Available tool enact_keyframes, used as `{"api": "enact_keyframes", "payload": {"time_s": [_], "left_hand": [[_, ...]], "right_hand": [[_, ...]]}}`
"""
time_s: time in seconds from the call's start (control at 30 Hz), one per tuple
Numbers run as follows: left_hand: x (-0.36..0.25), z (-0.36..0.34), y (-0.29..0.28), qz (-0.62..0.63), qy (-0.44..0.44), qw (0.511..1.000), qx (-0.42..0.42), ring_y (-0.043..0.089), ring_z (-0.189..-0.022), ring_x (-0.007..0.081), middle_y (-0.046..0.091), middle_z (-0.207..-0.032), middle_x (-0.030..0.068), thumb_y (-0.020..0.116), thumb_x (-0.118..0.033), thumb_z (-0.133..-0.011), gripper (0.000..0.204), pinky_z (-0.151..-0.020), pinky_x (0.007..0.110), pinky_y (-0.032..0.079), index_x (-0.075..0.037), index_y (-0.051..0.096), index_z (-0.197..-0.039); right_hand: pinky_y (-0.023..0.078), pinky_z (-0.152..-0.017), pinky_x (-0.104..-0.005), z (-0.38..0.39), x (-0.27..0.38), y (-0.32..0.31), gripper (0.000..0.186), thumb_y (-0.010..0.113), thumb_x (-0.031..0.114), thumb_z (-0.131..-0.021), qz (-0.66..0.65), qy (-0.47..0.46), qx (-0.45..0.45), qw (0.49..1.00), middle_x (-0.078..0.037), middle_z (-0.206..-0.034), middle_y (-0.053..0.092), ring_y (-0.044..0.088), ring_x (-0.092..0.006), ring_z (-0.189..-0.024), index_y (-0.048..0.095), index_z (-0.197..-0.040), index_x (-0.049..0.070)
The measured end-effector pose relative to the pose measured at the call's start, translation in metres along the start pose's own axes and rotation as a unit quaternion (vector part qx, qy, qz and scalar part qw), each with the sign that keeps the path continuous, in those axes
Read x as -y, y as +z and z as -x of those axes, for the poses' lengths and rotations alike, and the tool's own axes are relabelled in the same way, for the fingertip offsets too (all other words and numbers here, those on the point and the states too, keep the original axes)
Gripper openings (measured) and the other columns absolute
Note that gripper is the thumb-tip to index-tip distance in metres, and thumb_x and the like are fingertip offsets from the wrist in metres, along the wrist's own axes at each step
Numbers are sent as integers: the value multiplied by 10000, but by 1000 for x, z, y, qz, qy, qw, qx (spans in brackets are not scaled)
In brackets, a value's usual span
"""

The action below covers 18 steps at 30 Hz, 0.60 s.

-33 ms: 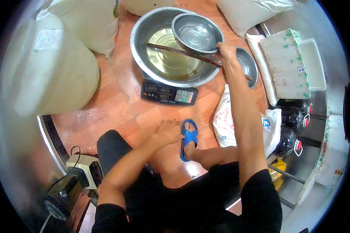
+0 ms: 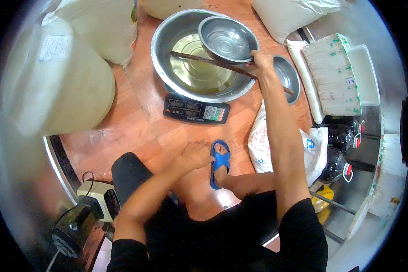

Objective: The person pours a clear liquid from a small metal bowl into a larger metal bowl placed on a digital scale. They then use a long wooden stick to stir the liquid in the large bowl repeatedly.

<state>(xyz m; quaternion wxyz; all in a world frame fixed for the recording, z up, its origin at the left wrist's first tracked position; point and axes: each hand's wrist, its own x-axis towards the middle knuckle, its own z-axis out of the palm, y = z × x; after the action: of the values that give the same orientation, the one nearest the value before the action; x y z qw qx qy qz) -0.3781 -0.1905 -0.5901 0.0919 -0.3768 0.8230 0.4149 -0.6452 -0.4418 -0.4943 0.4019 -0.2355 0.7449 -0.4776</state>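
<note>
Right hand [image 2: 262, 64] has got a metal bowl [image 2: 226, 41] by the rim, over the right side of that big basin [image 2: 163, 68] above the black scale [image 2: 196, 109]. Wooden stick [image 2: 199, 58] runs underneath. Left hand [image 2: 196, 155] is empty, loosely open beside the blue sandal [image 2: 220, 159].

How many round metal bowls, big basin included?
3: a large round silver metal basin at top centre; a small round grey metal bowl in the right hand, above it; another round grey metal bowl right of the basin, partly covered. Others may be hidden.
</note>
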Motion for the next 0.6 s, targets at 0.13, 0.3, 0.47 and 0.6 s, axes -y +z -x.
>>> {"api": "enact_keyframes", "payload": {"time_s": [0.13, 0.3, 0.47, 0.6], "left_hand": [[20, -46, 42, 134, -76, 987, 53, 677, -1048, 366, 695, -1121, 254, 614, -449, -924, 528, -877, 465, 522, 18, 681, -1163], [68, -151, 116, 468, -171, 867, -23, 664, -779, 267, 679, -915, 178, 639, -479, -920, 501, -683, 388, 522, -2, 680, -1067], [31, -182, 107, 690, -292, 655, -101, 606, -707, 192, 623, -967, 121, 690, -536, -886, 577, -615, 342, 514, 15, 617, -1042], [29, -188, 106, 696, -323, 626, -139, 614, -713, 195, 636, -960, 122, 700, -562, -869, 625, -623, 340, 513, 31, 626, -1052]], "right_hand": [[580, -492, -356, 10, -3, 7, 206, 627, 33, -885, -6, 13, 6, 1000, -212, -828, 649, 661, -271, -609, 597, -983, -146], [586, -501, -340, 12, -7, 19, 209, 618, 23, -879, -42, 13, 29, 999, -201, -820, 644, 669, -268, -615, 594, -995, -150], [595, -501, -378, -2, -9, 1, 234, 577, -9, -853, -32, -24, 21, 999, -190, -846, 687, 684, -249, -614, 658, -1024, -146], [596, -507, -371, -4, 0, -3, 232, 582, 6, -855, -34, -44, 26, 998, -180, -848, 692, 677, -241, -609, 677, -1020, -126]]}}
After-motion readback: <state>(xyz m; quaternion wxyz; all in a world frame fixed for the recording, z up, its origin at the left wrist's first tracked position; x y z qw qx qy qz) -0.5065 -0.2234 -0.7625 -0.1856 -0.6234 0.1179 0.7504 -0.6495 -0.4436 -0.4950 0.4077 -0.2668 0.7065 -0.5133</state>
